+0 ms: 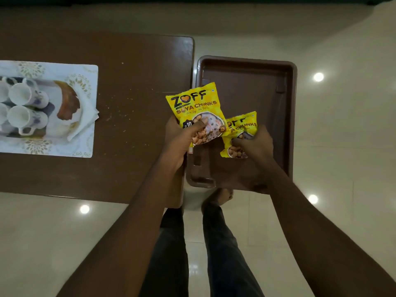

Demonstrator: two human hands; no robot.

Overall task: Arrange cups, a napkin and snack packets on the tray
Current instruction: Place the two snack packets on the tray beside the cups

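Note:
A brown tray (287,116) sits just right of the dark brown table (128,103), beside its right edge. My left hand (180,142) grips a yellow soya chunks packet (192,103) by its lower edge, held over the tray's left side. My right hand (257,144) pinches a second yellow soya chunks packet (240,125), lower and over the tray's middle. At the far left, several white patterned cups (23,103) lie together beside a folded white napkin (85,112) with a brown stain or print.
The cups and napkin rest on a white floral placemat (81,146). Crumbs dot the table. Glossy beige floor tiles (342,125) surround it, with light reflections. My legs and a bare foot (218,198) stand below the tray.

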